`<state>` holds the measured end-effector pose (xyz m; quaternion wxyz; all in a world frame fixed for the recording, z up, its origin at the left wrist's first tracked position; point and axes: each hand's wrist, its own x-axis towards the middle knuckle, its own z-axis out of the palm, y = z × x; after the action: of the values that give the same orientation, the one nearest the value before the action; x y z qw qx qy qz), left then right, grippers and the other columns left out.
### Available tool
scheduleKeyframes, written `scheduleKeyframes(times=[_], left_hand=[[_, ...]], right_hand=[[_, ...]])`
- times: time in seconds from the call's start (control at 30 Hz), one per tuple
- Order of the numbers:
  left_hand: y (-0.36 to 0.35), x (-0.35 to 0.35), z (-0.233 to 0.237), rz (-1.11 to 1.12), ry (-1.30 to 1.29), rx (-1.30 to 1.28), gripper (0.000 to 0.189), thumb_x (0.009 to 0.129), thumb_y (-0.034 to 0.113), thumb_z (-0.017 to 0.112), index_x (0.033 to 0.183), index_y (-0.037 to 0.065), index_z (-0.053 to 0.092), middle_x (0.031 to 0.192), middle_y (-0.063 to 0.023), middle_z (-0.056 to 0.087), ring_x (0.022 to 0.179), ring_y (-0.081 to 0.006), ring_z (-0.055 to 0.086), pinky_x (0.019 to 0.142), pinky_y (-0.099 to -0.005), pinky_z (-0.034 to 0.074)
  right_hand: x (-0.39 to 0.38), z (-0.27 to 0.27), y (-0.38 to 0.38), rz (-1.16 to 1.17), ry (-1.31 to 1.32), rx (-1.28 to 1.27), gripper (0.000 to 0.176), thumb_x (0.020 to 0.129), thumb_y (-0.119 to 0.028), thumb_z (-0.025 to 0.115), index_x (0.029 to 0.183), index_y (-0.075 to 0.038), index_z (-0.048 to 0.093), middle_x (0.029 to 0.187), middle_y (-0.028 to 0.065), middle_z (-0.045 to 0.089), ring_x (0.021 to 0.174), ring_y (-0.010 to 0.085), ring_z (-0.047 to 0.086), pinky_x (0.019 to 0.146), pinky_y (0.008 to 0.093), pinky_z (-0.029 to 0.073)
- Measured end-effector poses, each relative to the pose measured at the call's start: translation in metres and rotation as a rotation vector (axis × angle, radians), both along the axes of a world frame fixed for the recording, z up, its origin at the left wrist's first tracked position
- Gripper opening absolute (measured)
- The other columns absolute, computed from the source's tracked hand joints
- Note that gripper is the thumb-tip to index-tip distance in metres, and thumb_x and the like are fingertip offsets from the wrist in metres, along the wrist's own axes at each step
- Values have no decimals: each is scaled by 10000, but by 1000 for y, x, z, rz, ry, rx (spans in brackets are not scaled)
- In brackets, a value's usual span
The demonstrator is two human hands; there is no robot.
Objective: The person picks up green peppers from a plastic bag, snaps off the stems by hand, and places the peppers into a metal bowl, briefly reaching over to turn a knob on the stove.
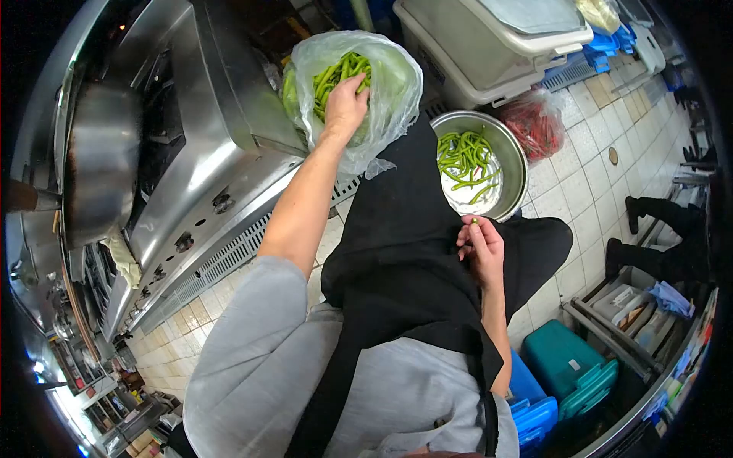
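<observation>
My left hand (347, 105) reaches into a clear plastic bag (397, 84) of long green chili peppers (328, 79). Its fingers are curled closed on the peppers at the top, and the fingertips are partly hidden among them. My right hand (482, 244) is above my right thigh, just in front of a round metal pot (522, 172). Thumb and fingers pinch a small green chili pepper piece (474, 221); only its end shows. More green chili peppers (466, 156) lie inside the pot, mostly toward its far side.
Left of me stands a steel stove (221, 164) with a large pan (103, 160). Lidded plastic bins (458, 53) and a bag of red chili peppers (534, 126) sit beyond the pot. Teal (569, 359) and blue (534, 412) containers are near my right side. Another person's legs (660, 237) show at right.
</observation>
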<state>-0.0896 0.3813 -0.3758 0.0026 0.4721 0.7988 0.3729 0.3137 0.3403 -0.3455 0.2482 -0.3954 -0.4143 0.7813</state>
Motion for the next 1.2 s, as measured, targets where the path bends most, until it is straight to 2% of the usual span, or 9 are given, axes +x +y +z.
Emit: scheduleKeyframes(times=[0.17,0.23,0.3,0.4,0.47,0.57,0.7,0.9,1.2], left_hand=[[-17,18,53,332,-489,103,326,969,296,612,946,-28,643,962,-143,686,854,-151,631,822,-286,495],[-25,39,69,168,-705,720,298,1018,277,533,963,-12,583,872,-104,660,863,-189,643,850,-333,499],[-46,68,108,128,-1008,834,240,1041,236,478,1114,13,528,811,-69,626,877,-231,651,869,-375,504],[-73,118,129,-123,-1300,585,348,1020,276,473,1217,-12,472,806,-76,613,823,-270,663,845,-438,531],[-76,159,131,-218,-1522,356,390,1011,288,480,1250,-21,475,759,-51,574,651,-214,619,623,-363,519],[-65,211,93,-210,-1751,202,298,1044,285,468,1197,39,540,726,1,494,589,-110,481,538,-256,386],[-45,259,45,-182,-1625,236,336,1058,335,440,1158,38,561,756,-5,520,614,-68,504,531,-211,404],[-29,264,64,-355,-1362,105,430,1073,351,382,1281,-1,514,940,-60,620,909,-122,588,732,-259,481],[-71,241,70,-501,-1024,-88,279,962,118,606,1193,-40,608,885,-23,655,760,-49,579,681,-223,492]], right_hand=[[8,-2,-1,8,-45,-15,281,996,-245,573,1170,-27,610,871,23,604,755,89,580,567,231,495],[7,0,-1,-12,-18,-12,281,994,-250,578,1165,-30,613,879,20,609,759,88,584,568,232,500],[6,-5,0,-18,-15,-15,284,995,-253,578,1172,-34,613,889,21,617,770,89,592,578,237,509],[0,-6,3,20,-7,2,300,1001,-259,569,1197,-33,603,935,28,631,826,101,612,618,254,531],[-6,-5,4,39,3,9,309,1003,-261,565,1209,-32,594,966,38,634,854,108,616,639,261,541],[-7,-10,0,118,45,45,353,1015,-260,541,1285,-32,547,1083,65,632,965,135,622,729,299,572],[-3,-9,-7,59,110,121,330,992,-156,578,1288,-14,548,1100,58,623,916,117,629,737,292,577],[6,-2,-4,-44,64,159,207,998,-159,568,1155,-24,586,874,-10,611,750,65,587,629,226,522],[8,0,-4,-5,-57,166,182,1010,-212,556,1090,-52,593,828,-24,581,704,48,551,595,215,484]])
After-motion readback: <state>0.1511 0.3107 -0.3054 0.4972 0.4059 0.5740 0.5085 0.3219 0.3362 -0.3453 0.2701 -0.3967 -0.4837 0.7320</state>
